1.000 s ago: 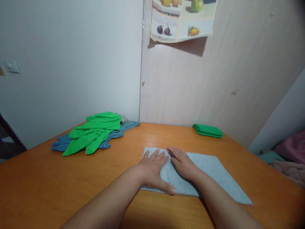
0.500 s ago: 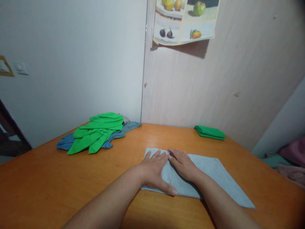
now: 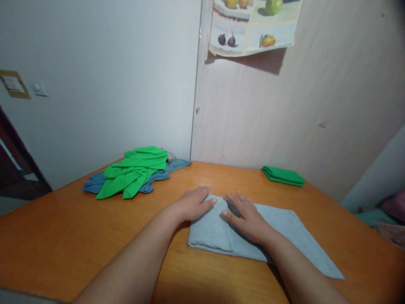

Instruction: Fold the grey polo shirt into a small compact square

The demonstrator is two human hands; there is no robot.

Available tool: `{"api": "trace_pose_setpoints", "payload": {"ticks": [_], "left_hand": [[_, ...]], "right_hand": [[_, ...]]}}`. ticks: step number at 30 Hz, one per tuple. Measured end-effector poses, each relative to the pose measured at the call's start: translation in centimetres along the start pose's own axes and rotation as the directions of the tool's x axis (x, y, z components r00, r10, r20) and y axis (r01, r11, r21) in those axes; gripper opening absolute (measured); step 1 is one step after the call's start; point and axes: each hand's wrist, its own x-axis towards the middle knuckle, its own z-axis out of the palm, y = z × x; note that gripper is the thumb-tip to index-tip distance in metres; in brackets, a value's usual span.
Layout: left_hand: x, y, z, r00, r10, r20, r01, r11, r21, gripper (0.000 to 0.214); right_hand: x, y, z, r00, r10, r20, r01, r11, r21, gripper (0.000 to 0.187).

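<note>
A light grey-blue cloth [image 3: 211,234] lies flat on the table in front of me, its left part folded over in layers. At the cloth's far left corner is my left hand [image 3: 196,204], fingers stretched out and thumb over the fabric. My right hand [image 3: 245,217] is over the middle of the cloth, palm down with its fingers spread. A shadow shows under its fingers, so I cannot tell how firmly it touches. Neither hand grips anything.
On the left of the orange-brown table [image 3: 95,240] lies a loose heap with a bright green cloth [image 3: 136,169] over a blue cloth [image 3: 95,183]. A folded green cloth [image 3: 283,176] sits at the far right. Behind stands a wall with a fruit poster [image 3: 253,29].
My left hand has slid left and away from me to the cloth's far left corner, uncovering its folded near edge. The right hand has lifted or spread its fingers slightly.
</note>
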Motion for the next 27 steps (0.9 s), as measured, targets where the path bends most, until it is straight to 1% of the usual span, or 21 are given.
{"api": "trace_pose_setpoints", "payload": {"ticks": [2, 5, 8, 10, 15, 19, 22, 24, 27], "left_hand": [[0.2, -0.4, 0.1, 1.000, -0.015, -0.002, 0.015, 1.000, 0.000, 0.069], [0.2, -0.5, 0.4, 0.999, -0.034, 0.038, 0.034, 0.999, 0.008, 0.068], [0.1, -0.4, 0.8, 0.994, -0.047, 0.101, 0.045, 0.999, 0.023, 0.073], [0.0, -0.4, 1.0, 0.988, -0.058, 0.142, 0.053, 0.998, 0.037, 0.080], [0.0, -0.5, 1.3, 0.979, -0.074, 0.188, 0.064, 0.996, 0.061, 0.095], [-0.1, -0.6, 1.1, 0.978, -0.066, 0.199, 0.056, 0.997, 0.058, 0.100], [-0.2, -0.4, 0.9, 0.979, -0.062, 0.195, 0.050, 0.997, 0.064, 0.096], [-0.3, -0.1, 0.8, 0.983, -0.060, 0.171, 0.047, 0.996, 0.078, 0.091], [-0.4, 0.6, 0.9, 0.996, -0.021, 0.089, 0.013, 0.995, 0.095, 0.079]], "right_hand": [[-0.4, -0.4, -0.4, 0.997, -0.049, 0.052, 0.048, 0.999, 0.014, 0.081], [-1.0, -0.9, -0.8, 0.985, -0.087, 0.152, 0.085, 0.996, 0.020, 0.090], [-1.3, -0.9, -0.8, 0.969, -0.085, 0.232, 0.087, 0.996, 0.001, 0.100], [-1.4, -0.7, -0.6, 0.961, -0.080, 0.265, 0.086, 0.996, -0.010, 0.104], [-1.3, -0.3, -0.2, 0.959, -0.082, 0.270, 0.091, 0.996, -0.018, 0.108], [-1.2, -0.3, -0.1, 0.958, -0.074, 0.276, 0.087, 0.996, -0.035, 0.109], [-1.3, -0.4, -0.2, 0.959, -0.082, 0.269, 0.091, 0.996, -0.021, 0.110], [-1.4, -0.4, -0.3, 0.961, -0.094, 0.259, 0.097, 0.995, 0.002, 0.108], [-1.4, -0.3, -0.6, 0.966, -0.097, 0.240, 0.089, 0.995, 0.042, 0.096]]}}
